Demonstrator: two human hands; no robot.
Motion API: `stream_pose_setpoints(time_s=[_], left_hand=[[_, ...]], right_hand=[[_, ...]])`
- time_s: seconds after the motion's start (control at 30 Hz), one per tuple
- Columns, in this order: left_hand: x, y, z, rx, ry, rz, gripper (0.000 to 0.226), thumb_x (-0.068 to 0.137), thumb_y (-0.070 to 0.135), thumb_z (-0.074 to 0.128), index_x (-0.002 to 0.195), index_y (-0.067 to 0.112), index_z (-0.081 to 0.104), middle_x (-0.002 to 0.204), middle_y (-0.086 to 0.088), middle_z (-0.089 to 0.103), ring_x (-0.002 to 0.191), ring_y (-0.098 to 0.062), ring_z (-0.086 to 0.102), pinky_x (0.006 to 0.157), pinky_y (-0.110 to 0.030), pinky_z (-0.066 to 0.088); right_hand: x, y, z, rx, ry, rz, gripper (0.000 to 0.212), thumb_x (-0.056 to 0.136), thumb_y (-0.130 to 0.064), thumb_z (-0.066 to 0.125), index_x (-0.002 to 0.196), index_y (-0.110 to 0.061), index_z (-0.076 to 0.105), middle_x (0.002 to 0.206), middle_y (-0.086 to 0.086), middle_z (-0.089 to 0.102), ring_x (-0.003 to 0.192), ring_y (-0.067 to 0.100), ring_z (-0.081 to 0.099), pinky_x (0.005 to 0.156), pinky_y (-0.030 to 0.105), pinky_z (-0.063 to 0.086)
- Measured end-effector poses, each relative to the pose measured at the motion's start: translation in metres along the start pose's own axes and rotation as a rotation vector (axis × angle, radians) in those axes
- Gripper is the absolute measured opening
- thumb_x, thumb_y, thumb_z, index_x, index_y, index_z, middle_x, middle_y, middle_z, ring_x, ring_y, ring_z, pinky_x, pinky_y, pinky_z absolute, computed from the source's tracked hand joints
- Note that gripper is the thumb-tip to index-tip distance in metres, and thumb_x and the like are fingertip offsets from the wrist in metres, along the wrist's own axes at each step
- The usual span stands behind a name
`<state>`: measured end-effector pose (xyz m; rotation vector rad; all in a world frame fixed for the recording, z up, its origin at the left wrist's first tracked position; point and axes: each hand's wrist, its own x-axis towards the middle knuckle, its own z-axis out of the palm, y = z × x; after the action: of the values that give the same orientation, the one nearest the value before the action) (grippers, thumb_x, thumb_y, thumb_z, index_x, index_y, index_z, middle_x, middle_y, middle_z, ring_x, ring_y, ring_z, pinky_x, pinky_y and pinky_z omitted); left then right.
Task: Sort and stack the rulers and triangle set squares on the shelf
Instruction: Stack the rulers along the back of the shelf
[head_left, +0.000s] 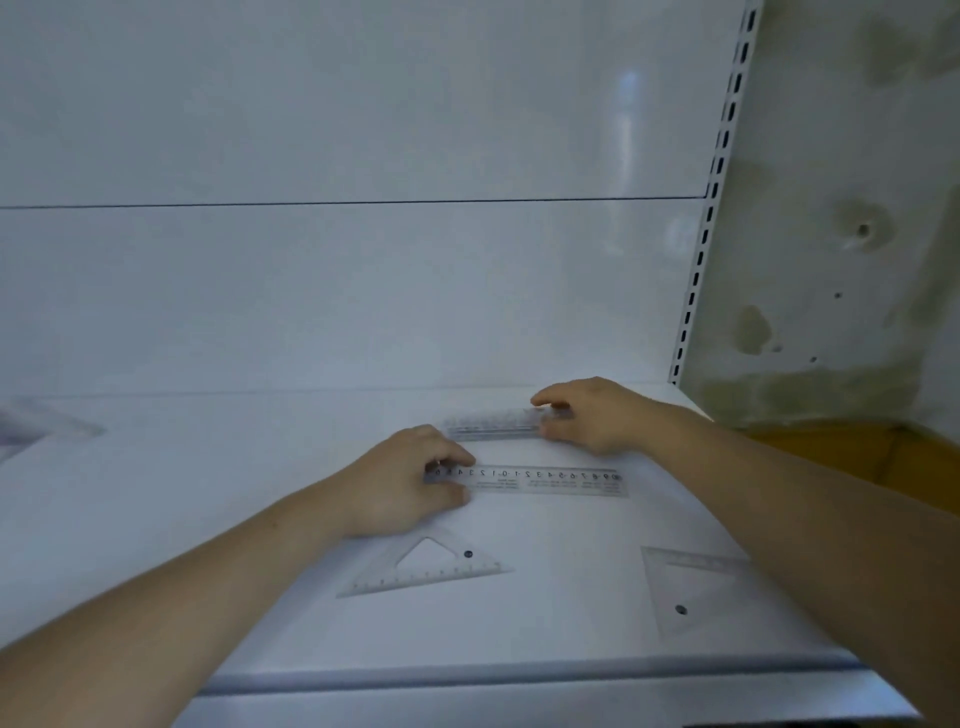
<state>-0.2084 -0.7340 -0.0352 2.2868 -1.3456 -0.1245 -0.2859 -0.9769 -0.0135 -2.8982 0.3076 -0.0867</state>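
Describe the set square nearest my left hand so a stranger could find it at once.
On the white shelf, look just in front of the left hand holding the clear plastic ruler. There lies the clear plastic triangle set square. Its long edge faces the shelf's front, whereas the other clear set square, further right, points a tip there.
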Motion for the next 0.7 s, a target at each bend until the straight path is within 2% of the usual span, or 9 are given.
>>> stream_pose_setpoints(time_s=[0.13, 0.2, 0.27, 0.4, 0.47, 0.6, 0.7], left_hand=[[0.0, -0.004, -0.006, -0.005, 0.012, 0.008, 0.034, 0.086, 0.028, 0.065, 0.119, 0.025, 0.059, 0.11, 0.004, 0.052, 0.099, -0.006, 0.049, 0.088, -0.011, 0.036], [0.003, -0.005, -0.012, -0.01, 0.055, 0.007, 0.033, 0.086, 0.027, 0.065, 0.119, 0.023, 0.06, 0.109, 0.004, 0.053, 0.099, -0.007, 0.049, 0.08, -0.005, 0.033], [0.01, -0.005, -0.017, -0.01, 0.11, 0.014, 0.033, 0.086, 0.026, 0.065, 0.118, 0.022, 0.061, 0.108, 0.002, 0.054, 0.101, -0.009, 0.05, 0.078, -0.005, 0.033], [0.035, 0.002, -0.017, 0.011, 0.126, 0.021, 0.035, 0.086, 0.027, 0.065, 0.119, 0.021, 0.059, 0.113, 0.001, 0.051, 0.109, -0.013, 0.05, 0.093, -0.021, 0.036], [0.049, 0.004, -0.011, 0.038, 0.09, 0.004, 0.036, 0.087, 0.027, 0.063, 0.122, 0.02, 0.058, 0.12, 0.0, 0.049, 0.115, -0.014, 0.048, 0.097, -0.02, 0.032], [0.069, 0.011, 0.0, 0.077, 0.039, -0.038, 0.038, 0.09, 0.029, 0.059, 0.127, 0.018, 0.055, 0.132, 0.0, 0.048, 0.124, -0.015, 0.044, 0.098, -0.019, 0.028], [0.075, 0.015, 0.002, 0.103, 0.007, -0.042, 0.038, 0.089, 0.034, 0.054, 0.12, 0.013, 0.06, 0.122, -0.004, 0.057, 0.119, -0.021, 0.051, 0.093, -0.022, 0.034]], right_hand=[[-0.017, 0.016, -0.004, 0.037, 0.028, 0.105, 0.068, 0.089, -0.05, 0.056, 0.147, -0.027, 0.03, 0.146, -0.002, 0.039, 0.132, 0.018, 0.039, 0.107, 0.028, 0.029], [-0.029, 0.032, -0.007, 0.037, 0.086, 0.18, 0.069, 0.089, -0.051, 0.055, 0.147, -0.024, 0.03, 0.148, 0.001, 0.036, 0.133, 0.02, 0.037, 0.108, 0.03, 0.029], [-0.043, 0.048, -0.008, 0.027, 0.146, 0.262, 0.072, 0.089, -0.051, 0.055, 0.148, -0.02, 0.028, 0.151, 0.005, 0.032, 0.136, 0.022, 0.033, 0.11, 0.031, 0.028], [-0.069, 0.065, -0.004, 0.042, 0.102, 0.368, 0.075, 0.09, -0.055, 0.051, 0.149, -0.017, 0.024, 0.155, 0.005, 0.024, 0.141, 0.022, 0.026, 0.112, 0.031, 0.024], [-0.076, 0.067, 0.002, 0.043, 0.068, 0.387, 0.072, 0.091, -0.058, 0.045, 0.148, -0.017, 0.028, 0.155, 0.005, 0.025, 0.14, 0.021, 0.027, 0.111, 0.03, 0.024], [-0.082, 0.063, 0.006, 0.052, 0.107, 0.376, 0.068, 0.091, -0.059, 0.043, 0.144, -0.017, 0.037, 0.15, 0.004, 0.033, 0.137, 0.02, 0.032, 0.109, 0.029, 0.026], [-0.084, 0.062, 0.006, 0.062, 0.126, 0.375, 0.066, 0.091, -0.059, 0.044, 0.143, -0.018, 0.038, 0.148, 0.003, 0.034, 0.135, 0.019, 0.033, 0.108, 0.029, 0.027]])
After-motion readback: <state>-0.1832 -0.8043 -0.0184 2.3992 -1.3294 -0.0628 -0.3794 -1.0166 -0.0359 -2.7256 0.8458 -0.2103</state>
